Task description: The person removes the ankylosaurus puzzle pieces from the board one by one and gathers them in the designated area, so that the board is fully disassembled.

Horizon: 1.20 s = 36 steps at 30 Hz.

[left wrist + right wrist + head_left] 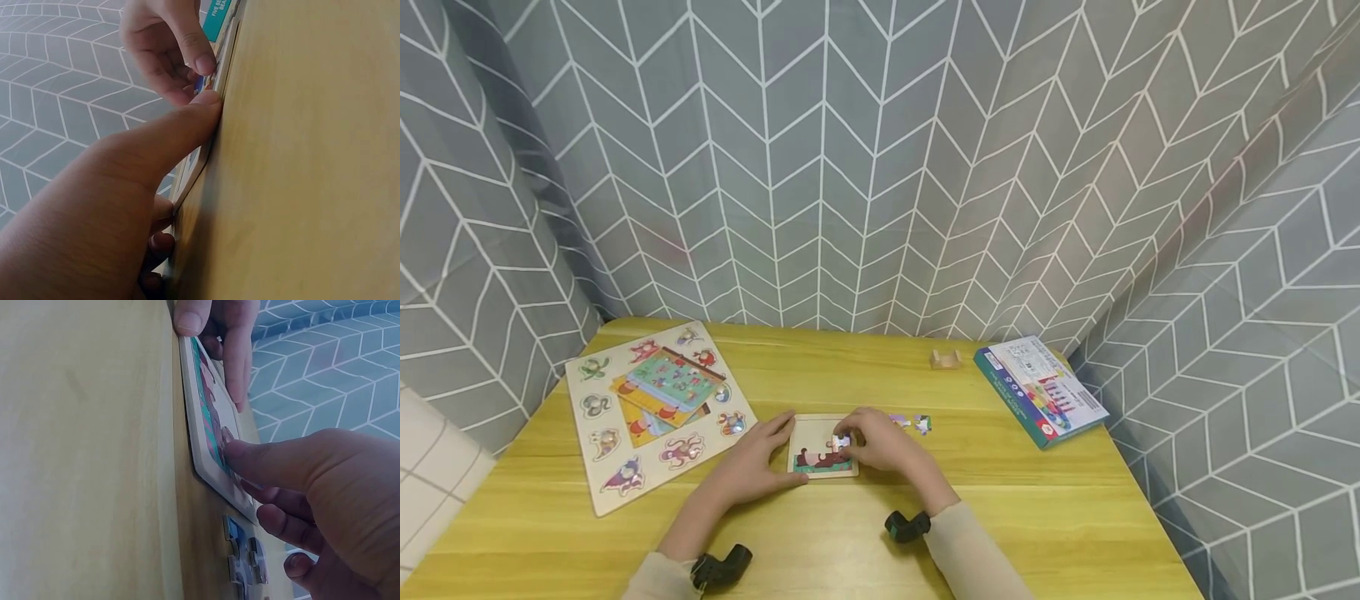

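A shallow puzzle tray (811, 427) of pale wood, rectangular with a raised rim, is lying flat on the smooth, wood-grained table (1045, 517); brown and green printed pieces are lining its near side, while bare wood is showing above; a knobbly-edged jigsaw piece (841, 443) is sitting at the tray's right side, where the right hand (880, 439) is pinching it, that grip bending thumb and fingers together from the right; loose interlocking pieces (922, 425) are lying just beyond that hand; open tabletop is stretching between them and the cardboard box (1041, 387); the left hand (752, 467) is spreading along the tray's left edge, its grip unclenched, the straight thumb resting on the near rim, fingers touching the far-left corner.
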{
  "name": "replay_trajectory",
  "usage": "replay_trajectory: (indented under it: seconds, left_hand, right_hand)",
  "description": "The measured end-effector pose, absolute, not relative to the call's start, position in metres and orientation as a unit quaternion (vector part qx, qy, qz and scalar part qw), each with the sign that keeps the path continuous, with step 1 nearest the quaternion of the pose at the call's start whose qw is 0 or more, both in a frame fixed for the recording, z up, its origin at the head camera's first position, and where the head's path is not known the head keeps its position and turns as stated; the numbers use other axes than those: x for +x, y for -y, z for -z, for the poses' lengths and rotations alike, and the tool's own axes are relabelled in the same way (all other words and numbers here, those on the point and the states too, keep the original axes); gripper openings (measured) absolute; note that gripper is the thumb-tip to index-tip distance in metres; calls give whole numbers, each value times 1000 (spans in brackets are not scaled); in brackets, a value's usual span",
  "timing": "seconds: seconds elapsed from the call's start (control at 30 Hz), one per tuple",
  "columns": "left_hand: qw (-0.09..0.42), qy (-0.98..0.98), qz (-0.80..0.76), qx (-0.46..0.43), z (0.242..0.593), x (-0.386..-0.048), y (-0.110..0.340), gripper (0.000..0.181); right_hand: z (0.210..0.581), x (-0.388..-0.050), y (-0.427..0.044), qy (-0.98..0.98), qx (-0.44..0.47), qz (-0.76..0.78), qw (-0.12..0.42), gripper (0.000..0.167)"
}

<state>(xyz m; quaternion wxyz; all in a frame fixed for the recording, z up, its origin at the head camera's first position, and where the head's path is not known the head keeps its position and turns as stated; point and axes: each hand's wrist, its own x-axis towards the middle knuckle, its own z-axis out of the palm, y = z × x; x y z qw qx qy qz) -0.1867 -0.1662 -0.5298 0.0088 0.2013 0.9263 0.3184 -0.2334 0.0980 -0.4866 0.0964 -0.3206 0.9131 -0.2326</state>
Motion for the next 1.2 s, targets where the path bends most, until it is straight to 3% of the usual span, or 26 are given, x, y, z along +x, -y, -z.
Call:
replay_trajectory:
  seconds: [0.47, 0.97, 1.2]
  left_hand:
    - [12, -928, -314, 200, 531, -188, 166, 106]
    - [8, -928, -314, 202, 531, -187, 166, 106]
    - [7, -926, -317, 203, 531, -187, 165, 106]
  right_hand:
    - [484, -229, -112, -900, -333, 273, 65, 26]
    - [492, -209, -221, -920, -231, 315, 13, 22]
    - [499, -202, -242, -927, -208, 312, 6, 26]
